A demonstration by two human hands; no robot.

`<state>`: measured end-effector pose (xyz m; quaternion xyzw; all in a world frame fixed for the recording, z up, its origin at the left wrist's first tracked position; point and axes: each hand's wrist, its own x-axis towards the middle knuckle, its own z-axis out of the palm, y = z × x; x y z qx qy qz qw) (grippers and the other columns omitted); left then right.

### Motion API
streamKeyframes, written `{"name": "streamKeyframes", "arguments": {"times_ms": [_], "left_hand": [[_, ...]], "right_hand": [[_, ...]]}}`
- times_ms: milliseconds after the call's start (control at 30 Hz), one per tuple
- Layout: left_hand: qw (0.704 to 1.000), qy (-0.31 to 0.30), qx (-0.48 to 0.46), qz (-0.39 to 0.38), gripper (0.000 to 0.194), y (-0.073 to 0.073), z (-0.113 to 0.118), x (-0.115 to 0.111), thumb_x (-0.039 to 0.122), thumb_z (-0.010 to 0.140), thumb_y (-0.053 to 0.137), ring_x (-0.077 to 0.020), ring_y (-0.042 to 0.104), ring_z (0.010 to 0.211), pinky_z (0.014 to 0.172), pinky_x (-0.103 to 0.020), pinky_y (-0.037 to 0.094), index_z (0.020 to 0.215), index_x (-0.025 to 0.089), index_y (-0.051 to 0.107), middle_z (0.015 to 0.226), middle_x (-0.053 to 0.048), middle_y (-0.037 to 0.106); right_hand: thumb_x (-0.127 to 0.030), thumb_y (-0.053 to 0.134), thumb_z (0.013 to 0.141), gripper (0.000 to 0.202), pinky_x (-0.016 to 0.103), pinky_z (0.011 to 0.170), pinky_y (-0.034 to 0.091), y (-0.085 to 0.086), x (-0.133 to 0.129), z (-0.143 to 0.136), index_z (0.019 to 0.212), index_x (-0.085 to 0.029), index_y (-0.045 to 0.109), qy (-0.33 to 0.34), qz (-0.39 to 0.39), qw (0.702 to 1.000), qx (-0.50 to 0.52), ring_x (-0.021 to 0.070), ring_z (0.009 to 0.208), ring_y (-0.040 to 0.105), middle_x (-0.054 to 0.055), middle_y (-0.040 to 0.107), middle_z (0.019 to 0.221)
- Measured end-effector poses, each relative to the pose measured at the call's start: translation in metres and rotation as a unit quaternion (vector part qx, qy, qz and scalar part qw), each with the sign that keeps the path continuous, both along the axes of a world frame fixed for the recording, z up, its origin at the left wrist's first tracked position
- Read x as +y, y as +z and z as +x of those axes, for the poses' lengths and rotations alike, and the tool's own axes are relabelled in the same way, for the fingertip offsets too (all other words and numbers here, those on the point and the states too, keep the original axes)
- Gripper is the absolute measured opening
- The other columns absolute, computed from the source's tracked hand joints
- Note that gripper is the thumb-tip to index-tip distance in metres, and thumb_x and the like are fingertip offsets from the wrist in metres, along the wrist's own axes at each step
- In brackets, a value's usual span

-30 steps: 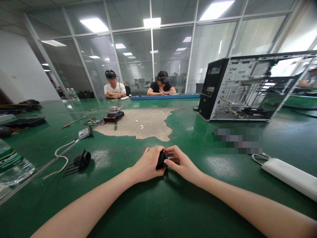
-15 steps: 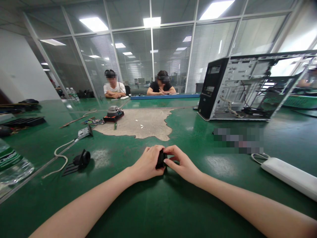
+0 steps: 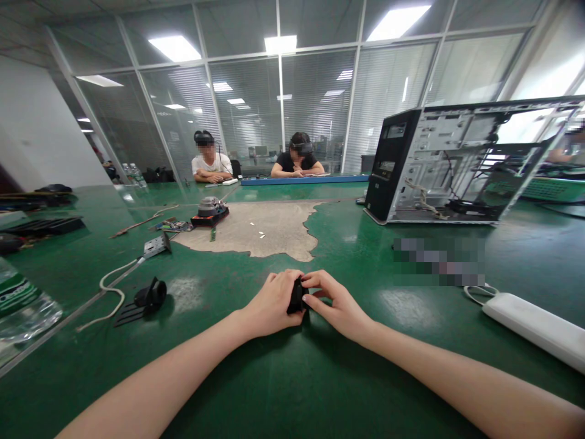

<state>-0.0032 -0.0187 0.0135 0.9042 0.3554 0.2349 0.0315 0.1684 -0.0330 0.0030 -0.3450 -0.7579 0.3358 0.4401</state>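
A small black part (image 3: 297, 297) sits between my two hands at the middle of the green table (image 3: 292, 384). My left hand (image 3: 273, 305) is wrapped round its left side, fingers over the top and thumb below. From the right, the thumb and fingers of my right hand (image 3: 336, 305) pinch the same part. Much of the part is hidden by my fingers. Farther left lies a black plastic piece with prongs (image 3: 150, 296), beside a pale cable (image 3: 119, 305) and a metal bracket (image 3: 156, 245).
An open computer case (image 3: 395, 167) stands at the back right, a white power strip (image 3: 534, 323) nearer. A plastic bottle (image 3: 27, 302) is at the left edge. A cooler-like part (image 3: 210, 210) sits beside the bare patch (image 3: 274, 228). Two people sit across the table.
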Motion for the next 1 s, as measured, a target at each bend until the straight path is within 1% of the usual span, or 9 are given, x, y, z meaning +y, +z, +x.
{"name": "streamKeyframes", "arguments": {"times_ms": [167,300,367,533,600,733,867,933,1000], "left_hand": [[1.000,0.003,0.000,-0.006,0.054,0.0000,-0.0007,0.0000,0.023,0.063,0.057,-0.0242,0.047,0.096,0.082,-0.039,0.035,0.111,0.019,0.031,0.105,-0.008,0.048],[1.000,0.001,-0.002,-0.007,0.057,-0.0002,-0.0007,0.0004,0.022,0.062,0.058,-0.0240,0.047,0.096,0.082,-0.039,0.035,0.112,0.019,0.030,0.105,-0.007,0.048],[1.000,0.001,-0.002,-0.006,0.057,-0.0002,-0.0004,0.0006,0.022,0.062,0.058,-0.0241,0.047,0.096,0.082,-0.039,0.035,0.112,0.019,0.030,0.106,-0.007,0.048],[1.000,0.002,-0.003,-0.003,0.055,-0.0006,0.0004,0.0006,0.023,0.063,0.056,-0.0237,0.047,0.097,0.083,-0.039,0.035,0.111,0.020,0.030,0.107,-0.007,0.048],[1.000,0.003,-0.001,-0.004,0.055,-0.0008,0.0006,0.0004,0.023,0.063,0.057,-0.0237,0.047,0.096,0.082,-0.039,0.035,0.111,0.019,0.030,0.106,-0.007,0.048],[1.000,0.006,-0.001,-0.008,0.054,-0.0003,0.0003,-0.0002,0.024,0.063,0.057,-0.0239,0.047,0.095,0.081,-0.039,0.035,0.110,0.019,0.031,0.104,-0.007,0.048],[1.000,0.003,-0.004,-0.008,0.054,0.0006,-0.0005,-0.0009,0.023,0.063,0.056,-0.0240,0.047,0.096,0.082,-0.039,0.035,0.111,0.019,0.031,0.104,-0.007,0.048],[1.000,0.001,-0.005,-0.008,0.055,0.0008,-0.0005,-0.0013,0.023,0.063,0.057,-0.0243,0.047,0.097,0.082,-0.039,0.035,0.111,0.020,0.030,0.105,-0.008,0.048],[1.000,0.002,-0.006,-0.007,0.055,0.0006,-0.0003,-0.0014,0.023,0.063,0.056,-0.0244,0.047,0.097,0.082,-0.039,0.035,0.111,0.020,0.030,0.106,-0.008,0.048]], "right_hand": [[-0.019,0.050,0.078,0.027,0.030,0.075,0.049,-0.0013,0.0012,-0.0013,0.104,-0.021,0.043,0.004,-0.052,0.999,0.002,0.0155,0.092,0.054,0.005,0.050,0.102],[-0.019,0.048,0.080,0.025,0.030,0.075,0.049,-0.0004,0.0012,-0.0010,0.104,-0.021,0.041,0.035,-0.081,0.996,0.005,0.0138,0.085,0.056,0.003,0.053,0.096],[-0.020,0.049,0.079,0.022,0.030,0.074,0.049,0.0004,0.0006,-0.0007,0.100,-0.021,0.043,0.039,-0.068,0.997,0.010,0.0138,0.085,0.056,0.002,0.052,0.093],[-0.020,0.050,0.078,0.011,0.029,0.076,0.049,0.0006,-0.0001,-0.0001,0.089,-0.020,0.050,0.001,0.007,1.000,0.002,0.0158,0.096,0.051,0.005,0.047,0.102],[-0.019,0.050,0.078,0.015,0.029,0.076,0.049,-0.0004,0.0004,-0.0004,0.093,-0.020,0.049,0.000,-0.002,1.000,0.002,0.0159,0.096,0.051,0.005,0.048,0.101],[-0.019,0.050,0.078,0.027,0.032,0.076,0.049,-0.0025,0.0017,-0.0013,0.104,-0.020,0.042,0.004,-0.055,0.998,0.004,0.0159,0.092,0.054,0.005,0.050,0.101],[-0.021,0.048,0.080,0.023,0.031,0.074,0.050,-0.0020,0.0014,-0.0012,0.101,-0.020,0.042,0.034,-0.088,0.995,0.013,0.0146,0.086,0.056,0.004,0.052,0.096],[-0.021,0.049,0.079,0.021,0.030,0.073,0.050,-0.0009,0.0007,-0.0008,0.099,-0.021,0.042,0.039,-0.082,0.996,0.014,0.0141,0.085,0.057,0.002,0.053,0.093],[-0.021,0.051,0.078,0.019,0.030,0.073,0.050,0.0003,0.0001,-0.0002,0.096,-0.021,0.045,0.022,-0.050,0.998,0.010,0.0151,0.088,0.055,0.003,0.052,0.095]]}}
